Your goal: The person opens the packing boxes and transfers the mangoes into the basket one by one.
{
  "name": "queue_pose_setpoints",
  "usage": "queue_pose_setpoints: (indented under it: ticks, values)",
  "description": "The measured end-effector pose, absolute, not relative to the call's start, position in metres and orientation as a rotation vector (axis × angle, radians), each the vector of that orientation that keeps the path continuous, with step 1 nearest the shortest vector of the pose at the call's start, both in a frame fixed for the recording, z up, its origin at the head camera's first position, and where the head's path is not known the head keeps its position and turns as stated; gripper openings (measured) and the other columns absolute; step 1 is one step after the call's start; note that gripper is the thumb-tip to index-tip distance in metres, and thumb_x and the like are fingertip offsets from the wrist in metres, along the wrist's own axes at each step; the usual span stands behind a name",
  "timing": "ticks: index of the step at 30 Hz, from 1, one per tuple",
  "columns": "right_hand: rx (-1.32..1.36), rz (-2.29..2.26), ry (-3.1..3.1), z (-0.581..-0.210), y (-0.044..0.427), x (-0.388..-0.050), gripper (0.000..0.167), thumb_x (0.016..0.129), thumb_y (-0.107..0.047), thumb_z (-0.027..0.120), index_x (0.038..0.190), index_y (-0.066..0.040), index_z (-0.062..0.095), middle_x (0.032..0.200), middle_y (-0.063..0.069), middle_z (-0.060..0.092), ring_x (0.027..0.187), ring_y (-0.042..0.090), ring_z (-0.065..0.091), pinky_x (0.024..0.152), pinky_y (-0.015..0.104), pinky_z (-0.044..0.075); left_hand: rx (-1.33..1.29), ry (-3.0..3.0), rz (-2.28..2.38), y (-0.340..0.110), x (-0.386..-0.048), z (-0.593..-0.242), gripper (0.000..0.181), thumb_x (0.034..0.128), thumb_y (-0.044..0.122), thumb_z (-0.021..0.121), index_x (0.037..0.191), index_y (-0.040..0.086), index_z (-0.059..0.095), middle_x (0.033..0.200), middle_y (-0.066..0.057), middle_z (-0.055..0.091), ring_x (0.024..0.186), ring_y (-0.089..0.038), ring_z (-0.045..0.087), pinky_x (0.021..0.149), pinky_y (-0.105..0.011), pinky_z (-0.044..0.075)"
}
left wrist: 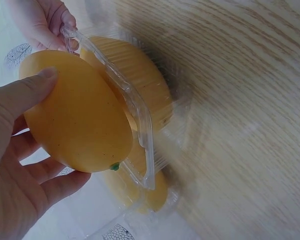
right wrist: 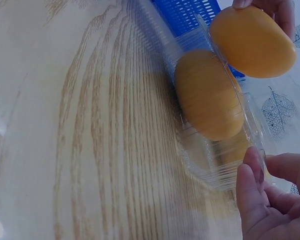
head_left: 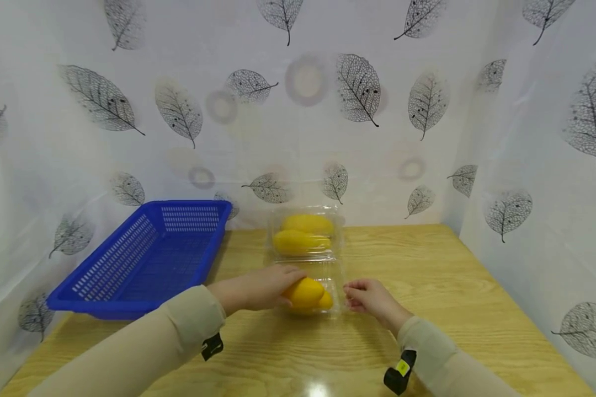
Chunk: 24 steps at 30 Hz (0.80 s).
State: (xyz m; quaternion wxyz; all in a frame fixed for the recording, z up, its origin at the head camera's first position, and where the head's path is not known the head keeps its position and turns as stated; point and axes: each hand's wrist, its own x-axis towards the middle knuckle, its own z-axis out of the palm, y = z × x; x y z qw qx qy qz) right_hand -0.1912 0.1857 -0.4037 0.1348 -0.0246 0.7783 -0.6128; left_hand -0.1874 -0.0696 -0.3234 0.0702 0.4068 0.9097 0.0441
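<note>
My left hand [head_left: 263,286] holds a smooth yellow mango [left wrist: 80,115], thumb on one side and fingers on the other, just above the near part of a clear plastic container [right wrist: 205,177]. A green stem spot shows at the mango's end. Inside the container lies another mango [right wrist: 205,95]. At the container's right edge, my right hand [head_left: 374,303] pinches the clear rim between thumb and fingers. Behind, two more mangoes [head_left: 307,223] lie in clear plastic; whether that is a separate box cannot be told.
A blue plastic basket [head_left: 174,259] with slotted sides stands to the left on the wooden table [head_left: 412,264]. Pale curtains [head_left: 298,138] printed with leaves hang behind the table and at both sides.
</note>
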Motion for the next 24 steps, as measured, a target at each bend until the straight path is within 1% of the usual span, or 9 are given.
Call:
queue_pose_setpoints:
  ticks: [6, 18, 24]
  values:
    - [-0.071, -1.773, 2.258, -0.403, 0.185, -0.192, 0.031, 0.096, -0.005, 0.047, 0.116, 0.018, 0.05, 0.091, 0.017, 0.061, 0.073, 0.015, 0.06, 0.067, 0.027, 0.053, 1.255, 2.731, 0.147, -0.072, -0.188, -0.322, 0.058, 0.0856, 0.021, 0.068, 0.135, 0.002, 0.044, 0.134, -0.012, 0.048, 0.123, -0.027, 0.045, 0.104, -0.039, 0.033]
    - [-0.069, -1.77, 2.263, -0.404, 0.185, -0.19, 0.03, 0.096, -0.006, 0.049, 0.115, 0.017, 0.051, 0.089, 0.016, 0.06, 0.071, 0.013, 0.059, 0.067, 0.028, 0.053, 1.313, 2.722, 0.144, -0.079, -0.188, -0.319, 0.054, 0.0858, 0.02, 0.068, 0.133, 0.004, 0.046, 0.13, -0.01, 0.051, 0.12, -0.026, 0.046, 0.103, -0.038, 0.034]
    - [-0.075, -1.768, 2.262, -0.405, 0.186, -0.191, 0.03, 0.096, -0.006, 0.049, 0.115, 0.017, 0.051, 0.089, 0.016, 0.06, 0.071, 0.013, 0.059, 0.067, 0.028, 0.053, 1.303, 2.723, 0.171, -0.082, -0.187, -0.316, 0.054, 0.0851, 0.019, 0.069, 0.132, 0.003, 0.047, 0.131, -0.011, 0.05, 0.121, -0.027, 0.046, 0.103, -0.039, 0.034]
